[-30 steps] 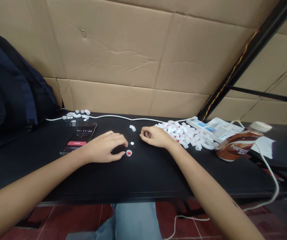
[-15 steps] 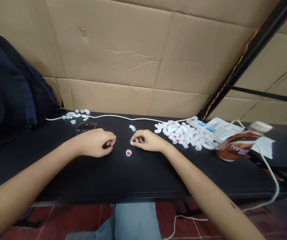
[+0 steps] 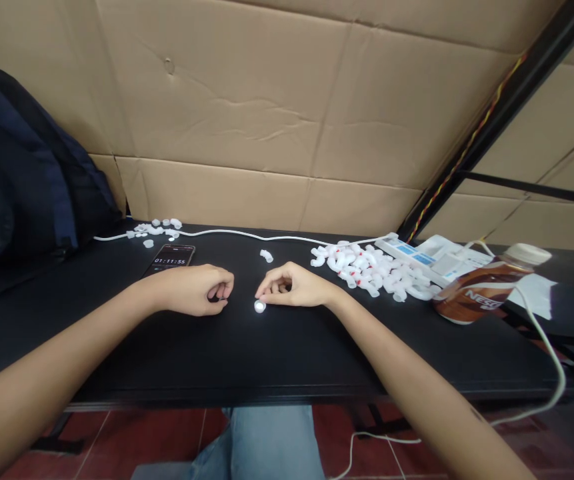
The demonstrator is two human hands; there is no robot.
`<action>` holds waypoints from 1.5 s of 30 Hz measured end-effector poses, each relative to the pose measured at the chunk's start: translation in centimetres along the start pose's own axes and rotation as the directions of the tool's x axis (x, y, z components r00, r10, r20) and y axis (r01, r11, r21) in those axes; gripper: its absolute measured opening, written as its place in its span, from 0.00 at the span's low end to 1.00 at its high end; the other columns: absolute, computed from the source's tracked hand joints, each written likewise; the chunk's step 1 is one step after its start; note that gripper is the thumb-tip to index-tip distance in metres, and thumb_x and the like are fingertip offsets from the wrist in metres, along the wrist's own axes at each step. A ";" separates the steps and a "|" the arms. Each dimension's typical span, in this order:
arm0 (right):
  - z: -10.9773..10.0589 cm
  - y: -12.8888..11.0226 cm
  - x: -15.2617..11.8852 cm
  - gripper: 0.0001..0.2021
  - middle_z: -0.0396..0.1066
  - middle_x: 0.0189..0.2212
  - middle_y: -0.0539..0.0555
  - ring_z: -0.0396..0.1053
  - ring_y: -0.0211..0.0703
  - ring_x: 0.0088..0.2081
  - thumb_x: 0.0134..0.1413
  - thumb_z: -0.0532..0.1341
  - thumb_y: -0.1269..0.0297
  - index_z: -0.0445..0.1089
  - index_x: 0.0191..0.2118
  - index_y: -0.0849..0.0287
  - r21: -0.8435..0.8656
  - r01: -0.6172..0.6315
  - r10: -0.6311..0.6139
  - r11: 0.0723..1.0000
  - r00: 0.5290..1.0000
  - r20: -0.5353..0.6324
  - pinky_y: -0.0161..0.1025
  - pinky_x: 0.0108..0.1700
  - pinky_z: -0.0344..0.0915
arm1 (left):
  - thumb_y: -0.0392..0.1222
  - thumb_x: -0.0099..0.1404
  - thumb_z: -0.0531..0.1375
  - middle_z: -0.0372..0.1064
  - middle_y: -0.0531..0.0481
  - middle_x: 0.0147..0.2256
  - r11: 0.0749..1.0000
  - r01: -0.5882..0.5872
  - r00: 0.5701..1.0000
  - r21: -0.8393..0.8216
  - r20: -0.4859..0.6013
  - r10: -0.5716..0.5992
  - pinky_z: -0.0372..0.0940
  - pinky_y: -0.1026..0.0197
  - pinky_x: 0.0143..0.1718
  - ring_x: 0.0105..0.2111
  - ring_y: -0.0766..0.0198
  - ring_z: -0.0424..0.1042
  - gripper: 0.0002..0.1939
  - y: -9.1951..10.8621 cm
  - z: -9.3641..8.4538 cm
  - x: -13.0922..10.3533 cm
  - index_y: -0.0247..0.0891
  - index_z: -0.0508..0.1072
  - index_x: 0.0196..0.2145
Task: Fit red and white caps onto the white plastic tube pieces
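On the black table point(image 3: 287, 353) lies a small round white cap point(image 3: 260, 306), its inside now looking white. My right hand point(image 3: 294, 285) has its thumb and forefinger at the cap's upper edge, fingers bent and pinched together; whatever is between the tips is too small to make out. My left hand point(image 3: 199, 291) rests to the left, fingers curled with a gap to the thumb, and no object shows in it. Behind them is a single white curved piece point(image 3: 267, 255). A pile of white curved pieces point(image 3: 367, 267), some with red inside, lies to the right.
A phone point(image 3: 173, 257) lies behind my left hand, near small white pieces point(image 3: 151, 230). A white cable point(image 3: 237, 232) runs along the cardboard point(image 3: 227, 193). At right are a brown bottle point(image 3: 481, 290), a white box point(image 3: 407, 257) and papers; a dark backpack point(image 3: 27, 167) is at left.
My right hand has moved slightly left and down onto the round cap. The red inside the cap no longer shows; white shows there instead. My left hand has barely moved.
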State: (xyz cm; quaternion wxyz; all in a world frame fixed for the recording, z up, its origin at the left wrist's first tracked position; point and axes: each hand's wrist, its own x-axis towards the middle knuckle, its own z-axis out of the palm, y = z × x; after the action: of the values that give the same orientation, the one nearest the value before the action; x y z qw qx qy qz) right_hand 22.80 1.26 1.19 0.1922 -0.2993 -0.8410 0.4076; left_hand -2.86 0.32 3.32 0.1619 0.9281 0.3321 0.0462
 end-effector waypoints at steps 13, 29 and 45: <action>-0.3 0.8 0.4 0.10 0.71 0.25 0.51 0.65 0.35 0.27 0.55 0.62 0.60 0.75 0.36 0.62 -0.002 0.006 -0.006 1.000 0.988 -0.152 0.34 0.30 0.62 | 0.35 0.63 0.57 0.67 0.51 0.35 0.966 -0.243 0.957 -0.092 -0.185 0.223 0.64 0.64 0.37 0.33 0.67 0.68 0.06 1.9 1.9 1.1 0.37 0.71 0.38; -0.7 2.4 0.2 0.09 0.69 0.35 0.54 0.66 0.38 0.31 0.57 0.59 0.63 0.73 0.40 0.59 -0.354 -0.020 -0.137 0.935 0.901 -0.412 0.37 0.35 0.65 | 0.38 0.68 0.56 0.71 0.50 0.42 0.952 -0.307 0.923 0.006 -0.243 0.299 0.61 0.59 0.51 0.43 0.63 0.70 0.08 1.9 3.0 1.6 0.40 0.73 0.43; -1.1 2.3 0.1 0.08 0.71 0.38 0.54 0.69 0.43 0.40 0.60 0.57 0.64 0.73 0.37 0.57 -0.565 -0.143 -0.133 0.812 0.898 -0.418 0.42 0.43 0.63 | 0.41 0.67 0.57 0.72 0.51 0.41 0.962 -0.261 0.938 0.085 -0.215 0.273 0.59 0.59 0.47 0.41 0.63 0.71 0.07 2.0 3.2 1.6 0.41 0.71 0.43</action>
State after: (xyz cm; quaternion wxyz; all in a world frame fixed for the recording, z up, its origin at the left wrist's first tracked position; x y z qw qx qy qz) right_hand 24.14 3.04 -0.01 0.2745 -0.4299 -0.8586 0.0525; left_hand 0.21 -0.98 0.93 0.0897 0.9575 0.2204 0.1631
